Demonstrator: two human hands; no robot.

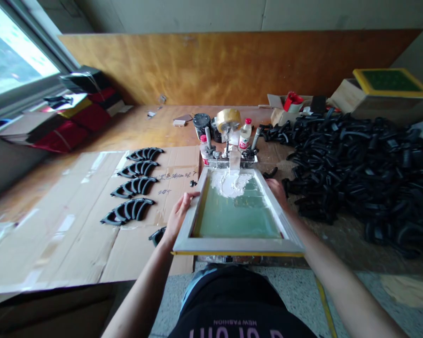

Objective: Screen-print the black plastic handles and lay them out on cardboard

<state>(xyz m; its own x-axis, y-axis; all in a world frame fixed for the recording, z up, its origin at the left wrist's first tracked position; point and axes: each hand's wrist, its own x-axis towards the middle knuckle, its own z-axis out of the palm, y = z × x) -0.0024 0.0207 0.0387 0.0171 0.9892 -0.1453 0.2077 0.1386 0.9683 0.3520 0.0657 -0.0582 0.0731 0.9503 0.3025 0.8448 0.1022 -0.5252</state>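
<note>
A screen printing frame [238, 245] with a pale metal rim and green mesh lies in front of me. White ink [229, 185] is smeared thickly at its far end, below a small flat scraper [234, 161]. My left hand [178, 213] grips the frame's left side, and my right hand [279, 191] holds its right side, with those fingers partly hidden. At the back, the frame meets a metal clamp [216, 163]. A curved black plastic piece [157, 236] lies beside my left wrist, partly covered. Another black piece [270, 172] lies near my right hand.
Rows of curved black parts [129, 211] lie on cardboard [81, 225] at left. A large heap of black parts [345, 159] covers the right. Behind the clamp stand bottles [246, 134], a dark jar [201, 124] and a tape roll [228, 117]. Red boxes [61, 136] sit far left.
</note>
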